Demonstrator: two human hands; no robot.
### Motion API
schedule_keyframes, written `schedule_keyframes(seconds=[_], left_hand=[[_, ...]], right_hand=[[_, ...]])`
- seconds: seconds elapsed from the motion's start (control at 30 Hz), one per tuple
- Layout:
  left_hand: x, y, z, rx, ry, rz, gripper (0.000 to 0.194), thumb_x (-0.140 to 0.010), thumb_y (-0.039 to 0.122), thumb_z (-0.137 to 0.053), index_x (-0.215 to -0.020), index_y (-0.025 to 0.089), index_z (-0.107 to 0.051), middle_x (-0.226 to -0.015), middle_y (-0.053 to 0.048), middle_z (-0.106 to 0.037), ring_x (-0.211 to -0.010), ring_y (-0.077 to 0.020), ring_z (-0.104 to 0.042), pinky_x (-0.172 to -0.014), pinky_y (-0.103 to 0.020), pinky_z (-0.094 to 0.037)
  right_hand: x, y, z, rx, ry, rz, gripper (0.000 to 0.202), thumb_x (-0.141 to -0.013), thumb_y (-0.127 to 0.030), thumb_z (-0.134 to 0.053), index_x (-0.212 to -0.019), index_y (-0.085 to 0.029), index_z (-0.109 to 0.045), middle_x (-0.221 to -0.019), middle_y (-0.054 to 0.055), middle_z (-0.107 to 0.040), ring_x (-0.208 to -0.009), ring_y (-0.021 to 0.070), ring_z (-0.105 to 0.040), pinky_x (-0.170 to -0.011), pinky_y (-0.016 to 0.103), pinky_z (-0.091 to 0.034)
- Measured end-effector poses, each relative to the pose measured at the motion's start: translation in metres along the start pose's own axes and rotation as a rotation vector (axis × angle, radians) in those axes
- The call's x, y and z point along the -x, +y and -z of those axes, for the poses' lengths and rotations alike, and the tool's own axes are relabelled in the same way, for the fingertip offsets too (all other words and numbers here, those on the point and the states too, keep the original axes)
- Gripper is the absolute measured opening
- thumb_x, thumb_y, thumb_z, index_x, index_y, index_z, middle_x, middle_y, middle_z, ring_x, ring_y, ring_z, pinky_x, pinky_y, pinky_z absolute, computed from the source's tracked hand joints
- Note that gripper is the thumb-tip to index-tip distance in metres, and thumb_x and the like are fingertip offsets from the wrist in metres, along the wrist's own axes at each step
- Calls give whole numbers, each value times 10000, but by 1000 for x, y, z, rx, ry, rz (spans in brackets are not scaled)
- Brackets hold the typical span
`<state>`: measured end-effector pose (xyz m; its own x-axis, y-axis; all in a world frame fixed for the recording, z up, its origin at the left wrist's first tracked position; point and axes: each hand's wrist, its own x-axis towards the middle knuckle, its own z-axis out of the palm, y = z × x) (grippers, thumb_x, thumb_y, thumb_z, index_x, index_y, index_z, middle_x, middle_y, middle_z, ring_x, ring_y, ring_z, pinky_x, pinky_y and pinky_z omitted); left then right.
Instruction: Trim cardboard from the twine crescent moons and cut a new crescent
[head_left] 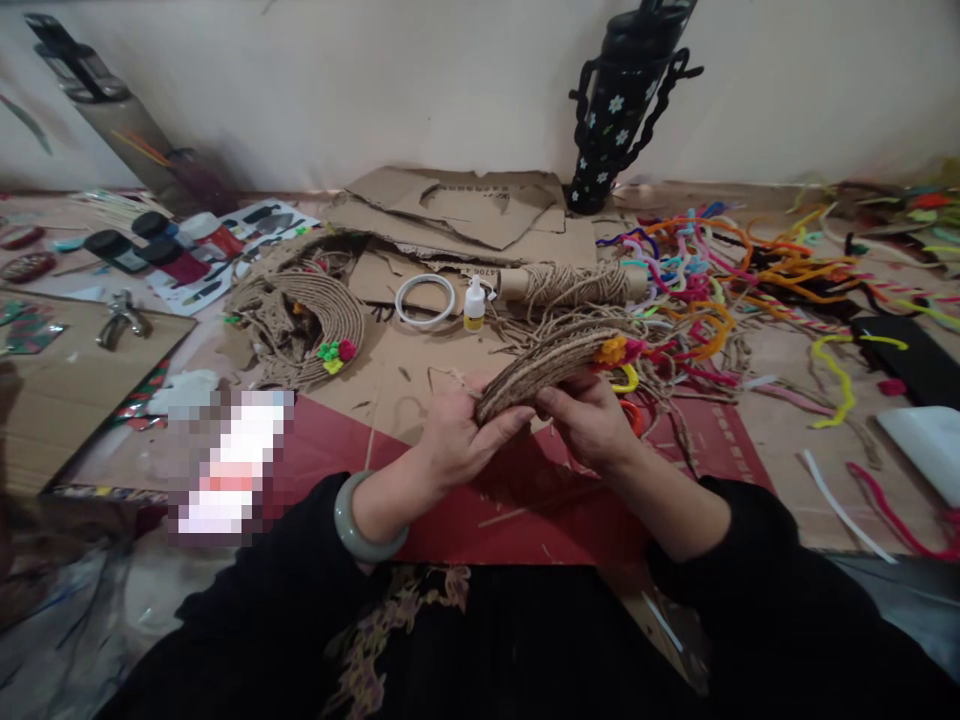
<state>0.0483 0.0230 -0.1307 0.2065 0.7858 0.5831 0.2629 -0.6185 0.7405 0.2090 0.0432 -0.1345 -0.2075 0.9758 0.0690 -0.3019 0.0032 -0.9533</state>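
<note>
The left hand (457, 432) grips the near end of a curved, brown twine-covered piece (544, 368), thumb along its lower edge; the right hand (592, 420) pinches that edge farther along, near a bright orange-and-pink fuzzy flower decoration (616, 350). The piece is held above a flat red sheet (450, 515). Beyond stand a small white dropper bottle (474, 305) and, just beside it, a white ring (401, 300); a twine-wound cardboard tube (574, 285) lies to the right.

I look through one head-worn camera facing forward and down, the left hand (459, 437) and right hand (590, 418) close below, the table (780, 432) beyond, the wall (420, 100) farthest.
</note>
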Motion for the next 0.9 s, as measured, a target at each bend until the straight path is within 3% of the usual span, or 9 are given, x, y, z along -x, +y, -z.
schedule_keyframes(seconds=[0.13,0.23,0.33,0.43,0.47,0.53,0.63,0.73,0.9], left_hand=[[-2,-1,4,-33,-43,56,344,-924,494,-599,-914,167,-704,-764,-56,-735,-683,-171,-674,-638,-276,-519],[-1,-5,9,-64,-56,142,462,-924,581,-553,-779,169,-703,-634,-42,-683,-569,-149,-616,-555,-269,-462],[-1,-7,15,-3,131,195,495,-955,539,-534,-629,183,-643,-525,-3,-606,-490,-106,-546,-511,-239,-418],[-3,-8,18,126,303,259,401,-902,540,-628,-715,187,-667,-613,0,-662,-553,-98,-585,-545,-220,-458],[-5,-8,17,187,268,311,390,-865,566,-663,-780,186,-682,-670,-9,-690,-589,-105,-610,-561,-222,-479],[-8,-8,16,322,73,432,462,-779,619,-726,-902,175,-690,-781,-38,-731,-669,-137,-660,-603,-247,-528],[-11,-8,13,403,-218,555,591,-654,550,-849,-1064,161,-675,-993,-88,-765,-885,-218,-714,-775,-335,-587],[-12,-9,10,377,-310,627,607,-638,435,-880,-1125,145,-663,-1096,-110,-757,-998,-265,-707,-881,-398,-581],[-11,-11,9,479,-333,684,401,-684,414,-842,-945,143,-705,-876,-74,-771,-793,-232,-729,-727,-365,-619]], right_hand=[[-3,-3,8,30,26,-10,418,-583,-569,-886,-662,-212,-683,-570,-42,-577,-505,86,-479,-454,215,-411],[-8,-12,19,72,112,-16,465,-589,-577,-879,-611,-204,-603,-512,-65,-465,-451,62,-379,-402,198,-319],[-10,-19,25,118,154,-50,475,-571,-579,-877,-628,-209,-584,-516,-66,-473,-444,64,-375,-397,205,-310],[-8,-19,23,197,45,-127,412,-604,-540,-847,-720,-205,-636,-638,-19,-620,-559,119,-544,-562,273,-487],[-7,-19,21,243,-4,-148,394,-619,-522,-831,-759,-199,-653,-699,5,-665,-634,150,-602,-649,311,-524],[-5,-19,16,369,-88,-178,367,-644,-494,-794,-790,-184,-662,-764,43,-709,-742,200,-654,-736,358,-536],[-3,-20,13,590,-156,-198,304,-683,-471,-715,-735,-180,-646,-729,62,-704,-723,220,-642,-697,368,-521],[-2,-19,12,705,-180,-172,274,-715,-457,-655,-691,-185,-631,-709,72,-692,-792,254,-656,-779,410,-528],[-4,-15,14,620,-218,-109,270,-755,-442,-633,-815,-180,-657,-764,56,-708,-813,244,-676,-803,403,-543]])
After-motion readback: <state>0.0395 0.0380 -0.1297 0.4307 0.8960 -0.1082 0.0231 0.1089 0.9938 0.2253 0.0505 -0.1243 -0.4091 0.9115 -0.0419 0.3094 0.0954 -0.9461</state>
